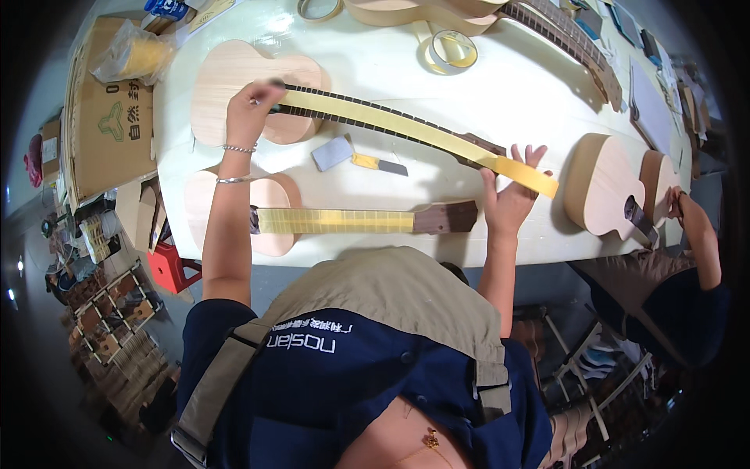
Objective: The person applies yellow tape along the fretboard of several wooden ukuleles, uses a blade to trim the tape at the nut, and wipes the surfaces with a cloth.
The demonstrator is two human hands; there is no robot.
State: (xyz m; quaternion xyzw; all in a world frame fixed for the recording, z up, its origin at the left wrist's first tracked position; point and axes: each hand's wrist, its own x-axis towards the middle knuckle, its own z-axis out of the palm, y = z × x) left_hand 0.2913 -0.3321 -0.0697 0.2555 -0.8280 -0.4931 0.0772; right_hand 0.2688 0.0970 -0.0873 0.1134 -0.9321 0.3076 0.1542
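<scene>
Across the middle of the white worktable [500, 94] lies an unfinished ukulele [258, 92], its pale wooden body toward the person's left and its dark fretboard running diagonally to the right. Along that fretboard stretches a strip of yellow masking tape [414, 129], from the body end to past the headstock. At the body end the left hand [251, 109] presses down with fingers curled onto the start of the tape. At the other end the right hand [512, 195] has its fingers spread wide, and the free end of the tape lies across them, just past the headstock. Between the two hands, on the table, lie a small grey sanding block [332, 152] and a yellow-handled scraper [378, 163]. Nearer the person lies a second ukulele [269, 215], its fretboard already covered in yellow tape. Two tape rolls [451, 48] rest farther back, and another person's hand [673, 203] touches a ukulele body [601, 184] at the right.
</scene>
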